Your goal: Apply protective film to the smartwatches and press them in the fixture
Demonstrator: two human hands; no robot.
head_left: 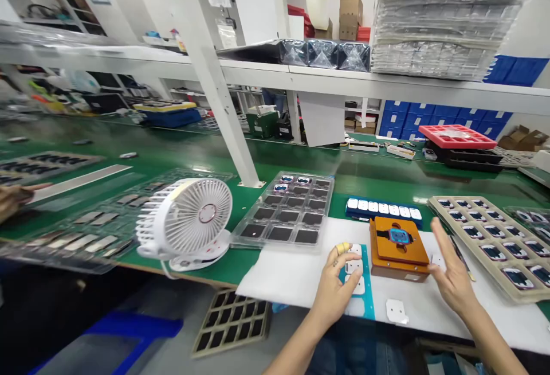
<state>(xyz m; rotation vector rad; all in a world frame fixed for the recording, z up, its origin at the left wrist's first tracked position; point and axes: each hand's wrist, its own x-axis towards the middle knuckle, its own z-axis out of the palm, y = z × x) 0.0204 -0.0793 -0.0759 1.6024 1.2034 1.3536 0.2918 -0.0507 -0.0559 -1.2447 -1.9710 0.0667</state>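
Observation:
My left hand (333,290) is over a light-blue strip (368,289) carrying white square pads. Its thumb and fingers are bent and apart, the tips at the pads; I see nothing gripped between them. My right hand (456,283) is open, fingers stretched up, just right of an orange fixture block (387,259). A small part with a bright blue face (400,237) sits in the fixture's recess. One white piece (438,261) lies close to my right fingers, partly hidden. Another white square pad (396,311) lies on the white sheet (287,274) near the front edge.
A blue holder (382,210) with a row of white pads lies behind the fixture. Filled beige tray (468,242) is at right, clear tray (320,206) at left beside a white fan (193,217). A slanted post (215,77) crosses the bench. Another person's hand (12,198) shows far left.

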